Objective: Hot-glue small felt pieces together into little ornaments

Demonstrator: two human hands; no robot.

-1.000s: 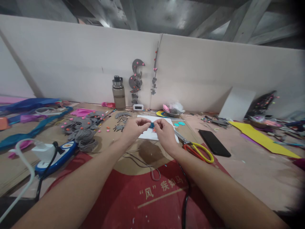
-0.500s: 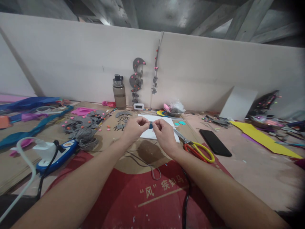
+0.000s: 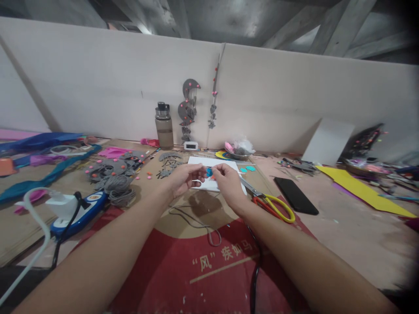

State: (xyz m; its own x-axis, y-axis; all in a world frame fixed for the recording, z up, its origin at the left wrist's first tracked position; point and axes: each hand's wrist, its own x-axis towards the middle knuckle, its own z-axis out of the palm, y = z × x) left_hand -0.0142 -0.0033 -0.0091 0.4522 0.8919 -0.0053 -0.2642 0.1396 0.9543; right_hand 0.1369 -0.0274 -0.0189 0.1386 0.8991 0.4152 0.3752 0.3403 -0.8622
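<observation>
A small blue piece [image 3: 208, 172], perhaps felt, is between my two hands above a white sheet [image 3: 214, 163]. My right hand [image 3: 226, 181] pinches it between thumb and fingertips. The fingers of my left hand [image 3: 187, 179] are loosely curled at the piece's left edge, the thumb lower and apart from them. A small orange-red spot shows just below the piece; I cannot tell what it is. Turquoise cut-outs [image 3: 248, 169] lie at the sheet's right side. Below my hands a thin grey cord [image 3: 196, 224] is loosely looped on the red and tan board [image 3: 183, 270].
Scissors [image 3: 270, 205] with red and yellow handles and a black phone [image 3: 296, 195] lie right. A blue power strip [image 3: 80, 216], a grey yarn ball [image 3: 119, 189] and grey cut-outs [image 3: 166, 165] are left. A bottle [image 3: 164, 128] stands against the back wall, near a small clock [image 3: 190, 146].
My left hand has loosened its pinch, thumb and fingers now apart. The blue piece has turned and shows more of its face, still in my right fingertips.
</observation>
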